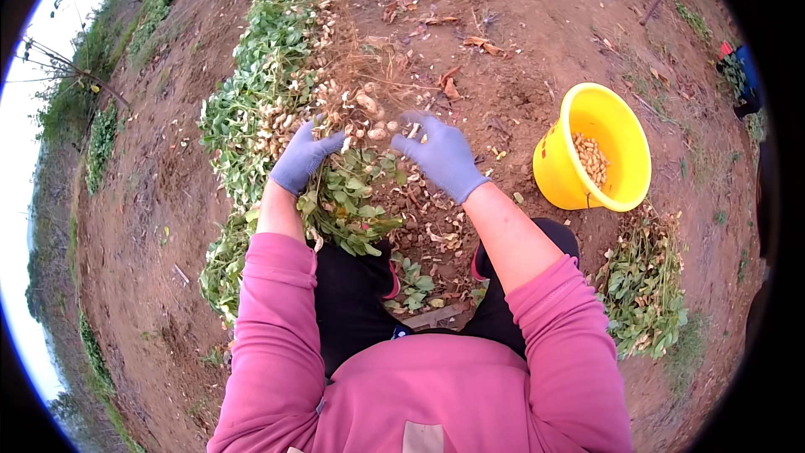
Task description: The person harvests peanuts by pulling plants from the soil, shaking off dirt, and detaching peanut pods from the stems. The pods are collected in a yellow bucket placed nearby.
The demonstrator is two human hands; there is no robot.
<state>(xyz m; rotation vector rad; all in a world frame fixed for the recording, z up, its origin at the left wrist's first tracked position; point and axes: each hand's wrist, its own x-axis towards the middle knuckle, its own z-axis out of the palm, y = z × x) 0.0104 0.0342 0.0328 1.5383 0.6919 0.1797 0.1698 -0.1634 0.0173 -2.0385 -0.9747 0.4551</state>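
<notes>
My left hand (pixel 303 156), in a grey-lavender knit glove, is closed around the stems of an uprooted peanut plant (pixel 349 201). Its leaves hang toward my lap, while the roots and a cluster of peanut pods (pixel 371 114) point away from me. At the right side of those pods is my right hand (pixel 442 152), gloved alike, thumb and forefinger apart. Something small and pale shows between them; whether it is held cannot be made out. Beyond my left hand stretches a long row of pulled peanut plants (pixel 270 56), pods facing right.
A yellow plastic bucket (pixel 550 167) with peanut pods (pixel 591 158) inside stands on the soil to my right. Nearer me lies a heap of peanut plants (pixel 648 289). Dry leaves (pixel 449 83) litter the ground. A blue object (pixel 748 75) is at the far right edge.
</notes>
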